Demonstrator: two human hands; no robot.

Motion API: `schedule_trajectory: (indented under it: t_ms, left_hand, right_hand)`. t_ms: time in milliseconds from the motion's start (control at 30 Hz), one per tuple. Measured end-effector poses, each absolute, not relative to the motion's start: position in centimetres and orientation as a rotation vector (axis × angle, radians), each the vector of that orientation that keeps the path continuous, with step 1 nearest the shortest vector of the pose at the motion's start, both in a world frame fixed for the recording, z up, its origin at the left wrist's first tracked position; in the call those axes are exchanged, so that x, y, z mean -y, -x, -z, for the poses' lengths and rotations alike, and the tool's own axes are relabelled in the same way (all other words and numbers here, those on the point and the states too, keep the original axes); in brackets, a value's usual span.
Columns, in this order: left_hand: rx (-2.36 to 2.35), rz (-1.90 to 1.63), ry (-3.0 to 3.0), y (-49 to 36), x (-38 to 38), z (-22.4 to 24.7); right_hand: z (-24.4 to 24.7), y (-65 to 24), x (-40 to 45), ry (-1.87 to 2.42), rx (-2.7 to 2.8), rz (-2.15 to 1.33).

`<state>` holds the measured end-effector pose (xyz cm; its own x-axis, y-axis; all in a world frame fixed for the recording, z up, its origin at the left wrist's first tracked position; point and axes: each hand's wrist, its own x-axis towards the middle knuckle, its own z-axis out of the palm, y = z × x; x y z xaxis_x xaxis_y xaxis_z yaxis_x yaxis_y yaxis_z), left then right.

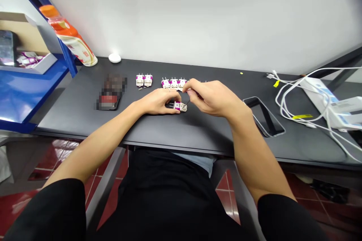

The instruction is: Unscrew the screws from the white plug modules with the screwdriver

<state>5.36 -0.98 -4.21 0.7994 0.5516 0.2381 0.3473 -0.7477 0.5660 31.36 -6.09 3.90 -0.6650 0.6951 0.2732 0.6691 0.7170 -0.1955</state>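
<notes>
My left hand rests on the black desk, thumb and fingers closed around a small white and purple plug with metal prongs. The plug lies flat, its prongs towards my palm. Above its right end, my right hand pinches a thin dark tool, its tip at the plug; the handle is hidden in my fingers. Just behind my hands stands a row of several similar plugs, partly covered by my right hand. Two more plugs stand farther left, with tiny brass-coloured pieces in front of them.
A phone lies right of my right arm, near white cables and a white box. At left are a blurred dark object, a white rounded object, a leaning orange bottle and an open carton on a blue shelf.
</notes>
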Motion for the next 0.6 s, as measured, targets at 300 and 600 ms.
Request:
schedule_trajectory:
  t_ms: [300,600]
  left_hand:
    - [-0.672,-0.523,-2.464,-5.38,1.09,4.02]
    - [-0.691,-0.524,-2.464,-5.38,0.97,4.17]
  right_hand:
    - [-3.89,-31.49,6.11,0.976,2.602,-0.084]
    - [-3.75,-31.47,6.08,0.942,2.560,-0.071]
